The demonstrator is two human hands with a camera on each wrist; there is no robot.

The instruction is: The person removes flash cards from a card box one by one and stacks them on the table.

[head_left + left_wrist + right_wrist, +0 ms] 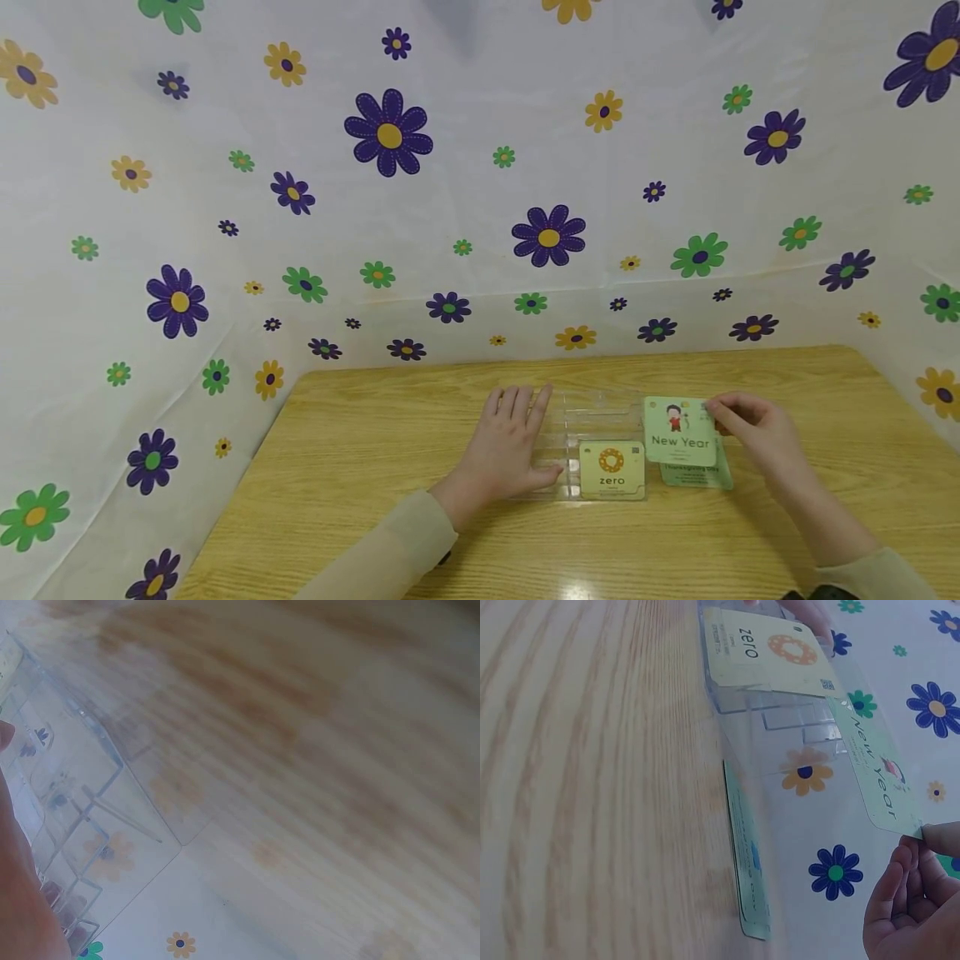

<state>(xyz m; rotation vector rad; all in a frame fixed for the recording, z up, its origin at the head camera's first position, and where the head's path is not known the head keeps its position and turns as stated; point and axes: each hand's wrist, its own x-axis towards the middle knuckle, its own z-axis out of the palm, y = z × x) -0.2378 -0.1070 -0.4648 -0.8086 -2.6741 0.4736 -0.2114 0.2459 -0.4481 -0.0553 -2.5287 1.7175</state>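
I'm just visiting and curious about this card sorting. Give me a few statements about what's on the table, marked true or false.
1. The right hand pinches the New Year card. True.
2. The zero card lies flat on the bare table. False: it sits in the clear plastic tray.
3. The left hand rests on the tray. True.
4. The New Year card is red. False: it is pale green.

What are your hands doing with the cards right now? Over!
Left hand flat on clear plastic tray. Right hand pinches New Year card, lifted above another card. Zero card sits in tray. Nothing blocking.
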